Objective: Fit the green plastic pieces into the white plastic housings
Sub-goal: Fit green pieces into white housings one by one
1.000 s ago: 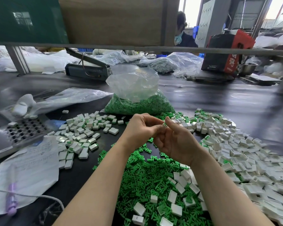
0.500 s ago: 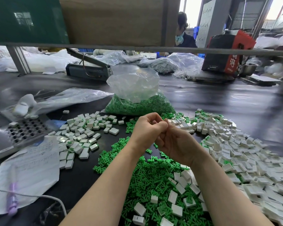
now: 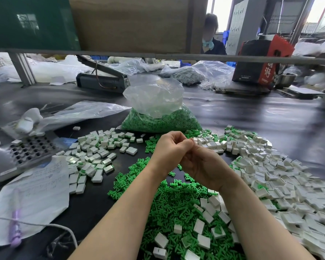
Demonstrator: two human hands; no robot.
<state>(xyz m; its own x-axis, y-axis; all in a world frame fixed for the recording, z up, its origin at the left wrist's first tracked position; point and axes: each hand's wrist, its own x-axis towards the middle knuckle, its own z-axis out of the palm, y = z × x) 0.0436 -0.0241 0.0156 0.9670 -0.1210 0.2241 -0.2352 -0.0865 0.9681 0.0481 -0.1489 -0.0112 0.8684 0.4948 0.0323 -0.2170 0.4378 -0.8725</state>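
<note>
Landmark: the clear bag of green pieces (image 3: 161, 117) standing on the black table (image 3: 251, 128). Far left of it lie a grey perforated tray (image 3: 24, 152) and a written sheet (image 3: 36, 194) with a purple pen (image 3: 15, 228). Nearer the bag, to its left and in front, sits a cluster of white housings (image 3: 94, 154). Directly in front of the bag, the left hand (image 3: 169, 152) and right hand (image 3: 204, 166) press together, fingers curled inward; I cannot tell what they pinch. Below them spreads a heap of loose green pieces (image 3: 169, 207). Right of the bag stretches a larger pile of white housings (image 3: 281, 177).
</note>
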